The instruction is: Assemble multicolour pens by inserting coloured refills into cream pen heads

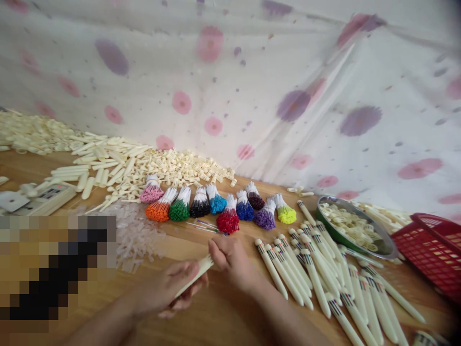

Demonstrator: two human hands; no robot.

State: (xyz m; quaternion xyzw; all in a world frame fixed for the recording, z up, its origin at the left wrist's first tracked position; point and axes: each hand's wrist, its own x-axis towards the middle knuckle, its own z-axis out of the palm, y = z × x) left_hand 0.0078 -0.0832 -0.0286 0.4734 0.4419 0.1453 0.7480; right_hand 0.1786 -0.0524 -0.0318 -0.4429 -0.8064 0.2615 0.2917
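Observation:
My left hand (pixel 167 283) is wrapped round a cream pen barrel (pixel 194 278), which slants up to the right. At the barrel's upper end, my right hand (pixel 234 262) is closed with its fingers pinched; what lies between them is too small to make out. Just beyond the hands stand bundles of pen refills with white stems and coloured ends, among them red (pixel 227 222), orange (pixel 157 212), green (pixel 179 210) and purple (pixel 264 218). A few loose refills (pixel 203 226) lie beside the red bundle.
Many multicolour pens (pixel 317 264) lie to the right. Behind them are a metal bowl (pixel 391 247) of cream parts and a red plastic basket (pixel 432 250). Cream parts (pixel 118 158) heap along the flowered sheet (pixel 230 86). Clear small pieces (pixel 139 238) lie left, near a white device (pixel 50 199).

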